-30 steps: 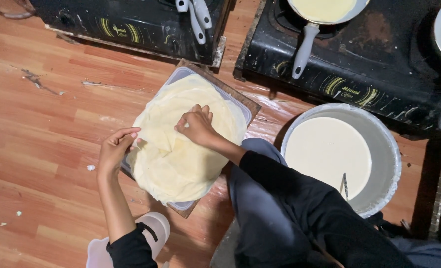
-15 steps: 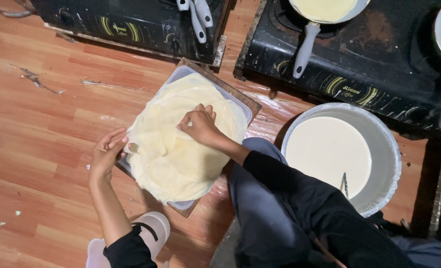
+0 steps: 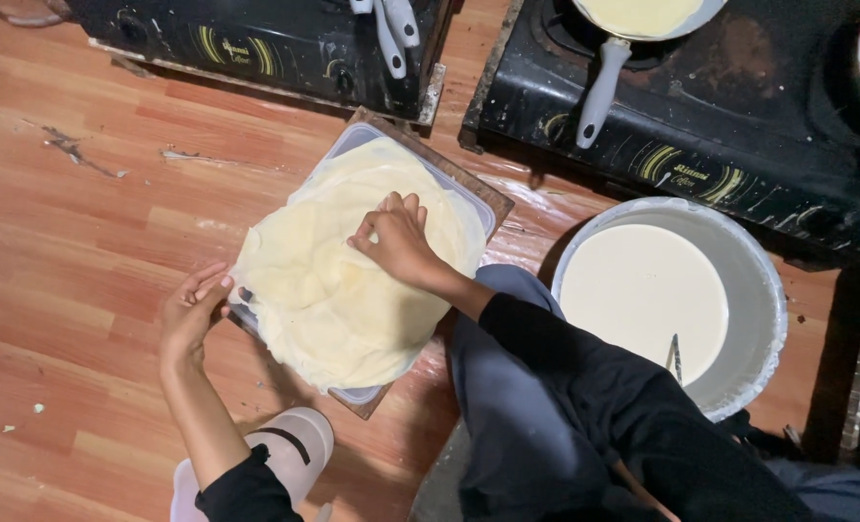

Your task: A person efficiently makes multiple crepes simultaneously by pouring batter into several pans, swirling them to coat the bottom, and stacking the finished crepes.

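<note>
Crepes (image 3: 352, 280), thin, pale yellow and soft-looking, lie stacked in a loose round pile whose wrinkled top sheet drapes over the rim of a shallow clear plastic tray (image 3: 352, 145). The tray sits on a brown wooden board (image 3: 468, 184), set cornerwise on the reddish wood-grain floor (image 3: 82, 251) near the middle of the view.

The right hand (image 3: 396, 237) reaches in from five o'clock, forearm in a dark sleeve, wrist bent down, and rests on the pile a little toward one o'clock of its centre. Its fingers are bunched together, tips pinching the top crepe. The left hand (image 3: 193, 309) comes up from seven o'clock on a bare forearm. It is open, fingers slightly curled and spread, fingertips touching the edge of the pile at its nine o'clock side, where the sheet hangs over the tray.

At three o'clock from the tray stands a large round white bowl (image 3: 763, 290) filled with smooth cream-coloured batter (image 3: 642, 295); a thin metal handle (image 3: 674, 356) sticks out of it near the lower edge. At twelve and one o'clock are two black gas stoves (image 3: 739, 126), matte and stained. On the right one rests a pan (image 3: 642, 14) with pale batter and a light grey handle pointing toward the tray. Below the left forearm lies a pale pink sandal (image 3: 290, 454) with a dark strap.
</note>
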